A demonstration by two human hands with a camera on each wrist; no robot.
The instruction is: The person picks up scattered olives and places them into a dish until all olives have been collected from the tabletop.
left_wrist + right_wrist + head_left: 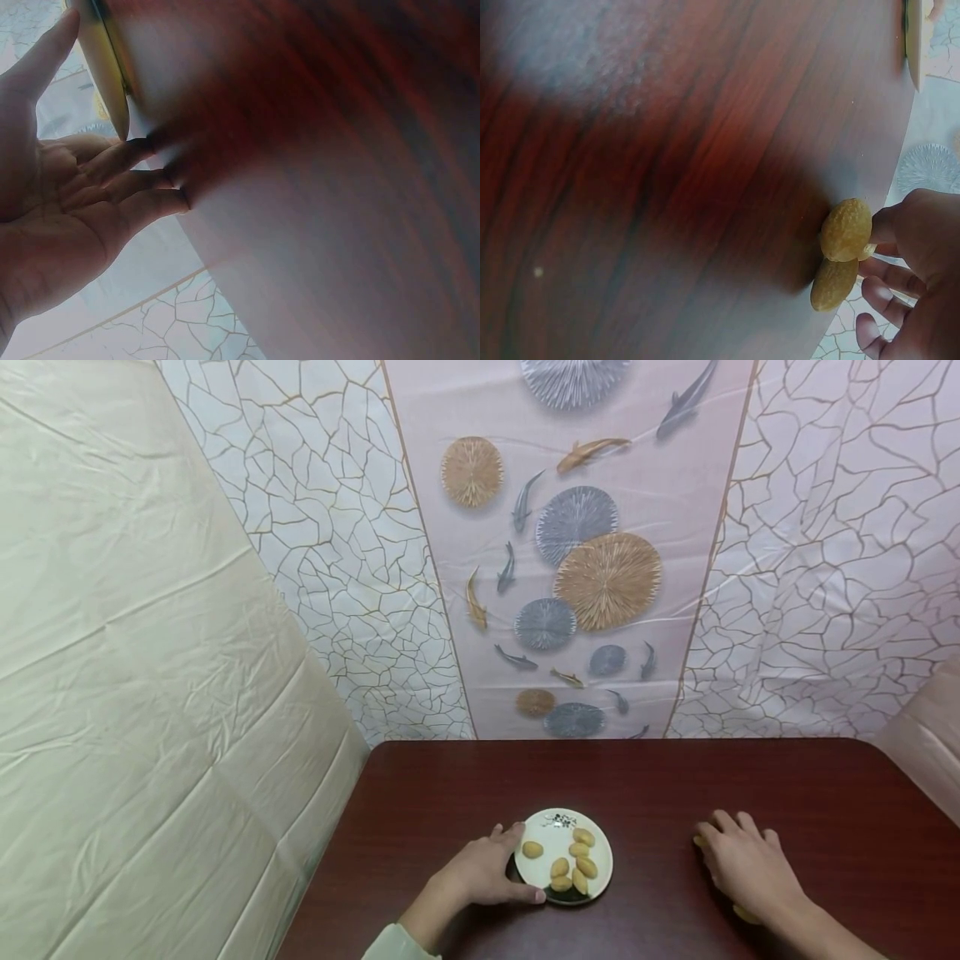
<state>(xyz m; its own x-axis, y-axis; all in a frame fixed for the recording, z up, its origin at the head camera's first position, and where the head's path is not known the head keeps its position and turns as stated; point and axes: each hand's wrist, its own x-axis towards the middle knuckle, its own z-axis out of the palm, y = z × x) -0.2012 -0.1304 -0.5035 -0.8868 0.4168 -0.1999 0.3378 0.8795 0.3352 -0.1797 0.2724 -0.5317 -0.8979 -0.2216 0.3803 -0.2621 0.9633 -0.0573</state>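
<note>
A: Head view. Your left hand point(486, 870) lay spread at the left and near rim of the plate point(553, 845), which rested on the table point(645, 777). Seven yellow-brown pieces point(587, 867) sat on it: one alone at left, six toward the right and near side.

B: Your right hand point(750, 870) was low over the table, well apart from the plate. A loose piece point(700, 841) showed at its fingertips, a second piece point(745, 914) by its wrist.

A: Left wrist view. Your thumb stood wide of the fingers, plate edge between; no pinch showed. Handling, estimated: plate stiff, smooth, probably breakable, best steadied by its outer rim.

B: Right wrist view. An oval piece point(846, 230) partly overlapped a longer piece point(834, 285) in view, just beside your fingers. A half-hidden piece point(867, 252) showed behind. Whether your thumb and finger had closed on that one, I could not tell; your other fingers were loosely bent.

A: Your best hold on one?

B: Judged from the rough-looking skin: light, fairly firm, not very slippery, though the rounded ends could have rolled. Your grip belonged across the middle, thumb and forefinger on the long sides, pressure slight.
</note>
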